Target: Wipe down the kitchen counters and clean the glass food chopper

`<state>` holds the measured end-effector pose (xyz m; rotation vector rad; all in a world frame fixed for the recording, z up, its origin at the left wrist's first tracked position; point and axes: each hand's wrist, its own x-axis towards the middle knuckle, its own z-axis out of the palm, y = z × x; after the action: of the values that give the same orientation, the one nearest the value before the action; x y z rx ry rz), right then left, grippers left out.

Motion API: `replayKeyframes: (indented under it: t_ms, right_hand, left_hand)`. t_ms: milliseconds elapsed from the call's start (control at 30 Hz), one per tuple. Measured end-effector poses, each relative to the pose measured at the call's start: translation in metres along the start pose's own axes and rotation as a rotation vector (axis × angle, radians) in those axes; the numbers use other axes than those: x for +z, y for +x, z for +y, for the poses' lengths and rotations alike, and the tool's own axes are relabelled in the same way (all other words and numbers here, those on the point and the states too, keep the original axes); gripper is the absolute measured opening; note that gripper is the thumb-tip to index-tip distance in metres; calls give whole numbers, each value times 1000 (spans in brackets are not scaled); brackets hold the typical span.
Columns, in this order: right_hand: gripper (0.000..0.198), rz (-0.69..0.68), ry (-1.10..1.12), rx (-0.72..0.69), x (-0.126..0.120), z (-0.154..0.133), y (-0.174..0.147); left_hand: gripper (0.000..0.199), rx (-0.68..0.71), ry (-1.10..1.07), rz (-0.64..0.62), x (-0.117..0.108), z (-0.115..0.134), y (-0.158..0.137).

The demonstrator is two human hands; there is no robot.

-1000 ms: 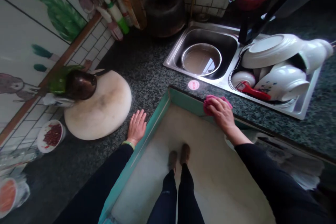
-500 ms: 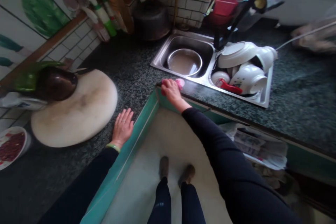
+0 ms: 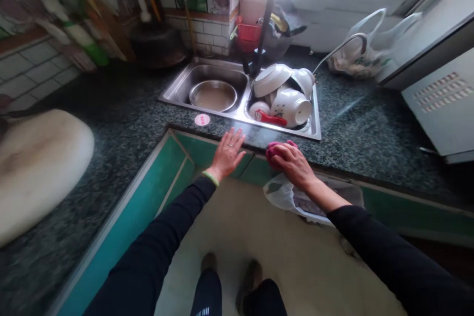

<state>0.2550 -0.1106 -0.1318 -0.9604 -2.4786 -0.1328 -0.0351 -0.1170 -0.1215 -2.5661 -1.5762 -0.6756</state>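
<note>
My right hand [image 3: 293,162] is closed round a bunched dark pink cloth [image 3: 274,155] at the front edge of the dark speckled countertop [image 3: 140,123]. To its left, my left hand [image 3: 226,153] has its fingers stretched out at the same edge, in front of the sink, and holds nothing. A round pink-and-white sticker [image 3: 202,119] lies on the counter near the inner corner. Behind the hands is a steel double sink [image 3: 177,79]. A metal basin [image 3: 214,96] of cloudy water sits in its left bowl.
White bowls [image 3: 292,107] and a red-handled peeler [image 3: 272,118] fill the right sink bowl. At left lies a round cutting board [image 3: 48,158]. A plastic bag [image 3: 366,54] stands at the back right. Below the counter edge hangs a white bag [image 3: 283,192].
My right hand has moved right along the counter edge with the cloth, uncovering the sticker. My left hand has shifted from the left counter to the sink-side edge. The view has turned right.
</note>
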Motion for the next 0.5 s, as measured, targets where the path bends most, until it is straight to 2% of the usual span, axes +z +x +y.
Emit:
replayKeyframes:
  t_ms: [100,267,400,500]
  right_hand:
    - [16,39,-48,6,6,3,-4]
    - [16,38,-111,28,27,-21,36]
    - [19,23,-144,-42,36,-33,64]
    - [21,58,-148,-146,30,-22,57]
  left_hand:
    - [59,44,0,94,26,-1,1]
    - [59,106,-3,279,47,-9,-4]
    - [51,170,27,474,68,-19,5]
    - [49,159,41,642,85,-27,16]
